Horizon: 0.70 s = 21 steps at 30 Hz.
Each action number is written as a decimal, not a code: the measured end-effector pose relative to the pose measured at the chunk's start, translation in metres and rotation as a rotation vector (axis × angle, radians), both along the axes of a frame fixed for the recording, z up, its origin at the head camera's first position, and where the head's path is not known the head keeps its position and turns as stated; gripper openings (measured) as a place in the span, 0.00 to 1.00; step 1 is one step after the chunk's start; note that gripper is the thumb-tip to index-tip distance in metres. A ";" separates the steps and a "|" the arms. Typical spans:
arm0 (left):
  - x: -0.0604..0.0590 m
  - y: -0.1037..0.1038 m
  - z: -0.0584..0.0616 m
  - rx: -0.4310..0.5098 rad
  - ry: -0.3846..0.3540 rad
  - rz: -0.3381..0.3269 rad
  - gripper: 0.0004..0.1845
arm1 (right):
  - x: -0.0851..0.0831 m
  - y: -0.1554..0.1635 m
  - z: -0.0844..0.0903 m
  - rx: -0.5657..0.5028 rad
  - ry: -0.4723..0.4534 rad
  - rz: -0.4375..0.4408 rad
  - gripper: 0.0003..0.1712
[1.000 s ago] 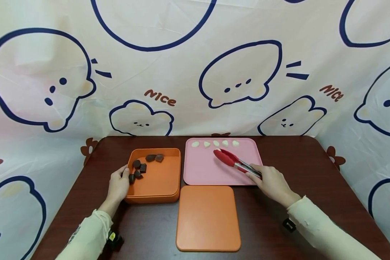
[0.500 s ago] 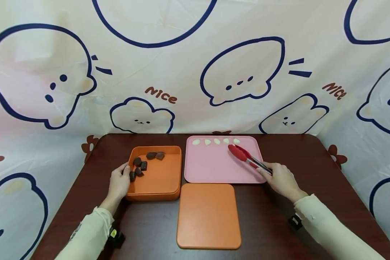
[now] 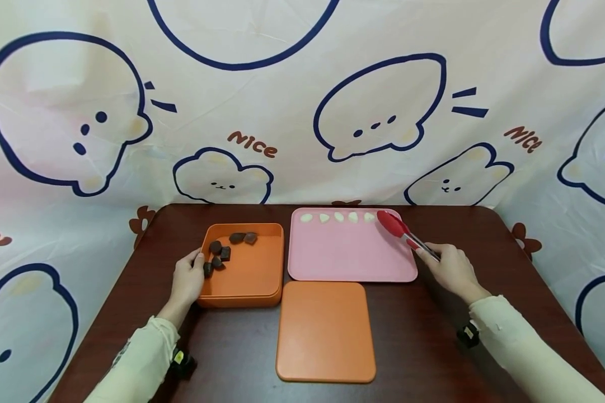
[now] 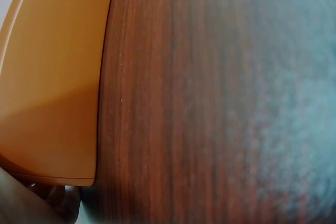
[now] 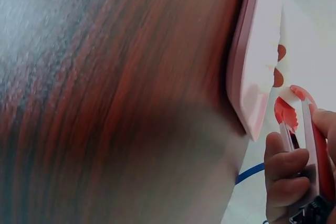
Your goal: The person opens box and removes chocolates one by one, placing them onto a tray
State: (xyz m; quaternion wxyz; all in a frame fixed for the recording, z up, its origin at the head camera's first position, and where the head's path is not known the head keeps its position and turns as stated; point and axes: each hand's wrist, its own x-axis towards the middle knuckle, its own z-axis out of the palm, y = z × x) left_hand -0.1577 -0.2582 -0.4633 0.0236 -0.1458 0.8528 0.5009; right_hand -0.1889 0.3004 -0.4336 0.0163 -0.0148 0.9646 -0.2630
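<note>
My left hand (image 3: 188,278) grips the left wall of an orange box (image 3: 252,280), thumb over the rim. Several dark chocolate-like pieces (image 3: 225,253) lie along the box's left and back sides. In my right hand (image 3: 451,271) is a pair of tongs (image 3: 394,225) with red tips and metal arms. A small white piece (image 5: 288,96) is pinched between the tips in the right wrist view. The tips hang over the back right corner of a pink tray (image 3: 347,257), just right of a row of several small white pieces (image 3: 353,217).
A flat orange square lid (image 3: 326,336) lies on the dark wooden table (image 3: 408,347), in front of the tray and right of the box. A printed cloth (image 3: 282,101) hangs behind the table's back edge. Each wrist carries a small black device (image 3: 183,362).
My right hand has carried the tongs rightward along the row, from mid-tray to its back right corner. The left hand stays on the box. The head view has tilted slightly.
</note>
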 end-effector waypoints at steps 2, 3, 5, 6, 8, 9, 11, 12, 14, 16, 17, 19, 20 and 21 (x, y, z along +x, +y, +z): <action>0.000 0.000 0.000 0.000 0.000 -0.001 0.30 | -0.002 0.002 -0.001 -0.006 -0.021 -0.005 0.34; 0.000 0.000 0.000 0.000 0.001 0.000 0.30 | -0.003 0.003 -0.002 -0.009 -0.032 -0.007 0.34; 0.000 0.000 0.000 -0.002 0.003 0.001 0.30 | -0.006 0.005 -0.003 -0.018 -0.052 -0.008 0.34; 0.000 0.000 -0.001 -0.003 0.005 0.002 0.30 | -0.007 0.005 -0.004 -0.023 -0.058 -0.006 0.34; 0.000 0.000 0.000 -0.005 0.003 0.001 0.30 | -0.011 0.005 -0.006 -0.028 -0.059 0.000 0.34; 0.001 0.000 0.000 -0.005 0.000 0.000 0.30 | -0.012 0.005 -0.007 -0.026 -0.060 0.001 0.33; 0.001 0.000 0.000 -0.008 -0.002 -0.002 0.30 | -0.015 0.004 -0.008 -0.025 -0.059 0.010 0.33; 0.001 0.000 -0.001 -0.008 -0.004 -0.002 0.30 | -0.016 0.004 -0.008 -0.023 -0.062 0.012 0.33; 0.001 0.000 -0.001 -0.009 -0.005 -0.002 0.30 | -0.018 0.004 -0.009 -0.022 -0.075 0.015 0.32; 0.001 -0.001 -0.001 -0.007 -0.001 -0.001 0.31 | -0.019 0.004 -0.008 -0.023 -0.084 0.021 0.31; 0.001 -0.001 -0.001 -0.006 0.000 0.001 0.31 | -0.020 0.005 -0.008 -0.019 -0.086 0.022 0.30; 0.001 0.000 -0.001 -0.005 0.002 0.004 0.31 | -0.021 0.005 -0.007 -0.012 -0.085 0.018 0.30; 0.001 0.000 -0.001 -0.004 0.004 0.005 0.31 | -0.021 0.005 -0.007 -0.007 -0.083 0.017 0.30; 0.000 0.000 -0.001 -0.003 0.005 0.007 0.31 | -0.021 0.006 -0.006 -0.003 -0.083 0.015 0.31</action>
